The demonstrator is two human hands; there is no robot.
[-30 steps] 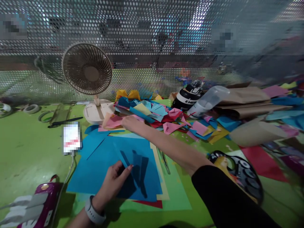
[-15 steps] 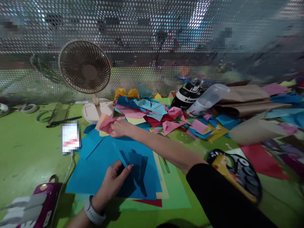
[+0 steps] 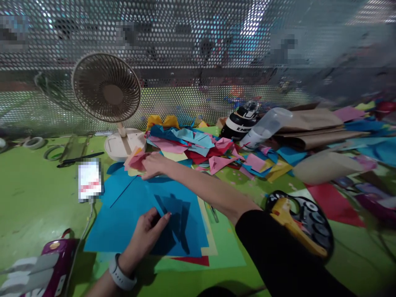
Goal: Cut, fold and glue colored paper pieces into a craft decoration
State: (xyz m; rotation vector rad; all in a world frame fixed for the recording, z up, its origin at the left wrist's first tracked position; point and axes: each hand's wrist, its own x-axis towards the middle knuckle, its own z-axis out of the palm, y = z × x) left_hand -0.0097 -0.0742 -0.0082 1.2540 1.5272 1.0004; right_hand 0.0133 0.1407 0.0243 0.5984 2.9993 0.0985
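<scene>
My left hand (image 3: 148, 232), with a pale watch at its wrist, is closed in a pinch on a piece of blue paper (image 3: 163, 206). It hovers over large blue sheets (image 3: 123, 218), where dark shadows fall beside the piece. This blue paper blends with the sheet below, so its full outline is hard to make out. Across the sheets reaches my right arm, and my right hand (image 3: 154, 164) is closed at some pink paper (image 3: 136, 160) with orange and cream pieces, just in front of the fan's base. Its fingertips are partly hidden by the paper.
A fan (image 3: 111, 95) stands at the back left. Behind the sheets lies a heap of coloured scraps (image 3: 198, 144), with bottles (image 3: 239, 123) beside it. A yellow-handled tool (image 3: 291, 222) is at right; a phone (image 3: 89, 179) and purple power strip (image 3: 57, 260) are at left.
The view has shifted slightly, so most things sit a little further left. The blue piece in my left hand has tilted and shows less. My right hand stays at the pink paper.
</scene>
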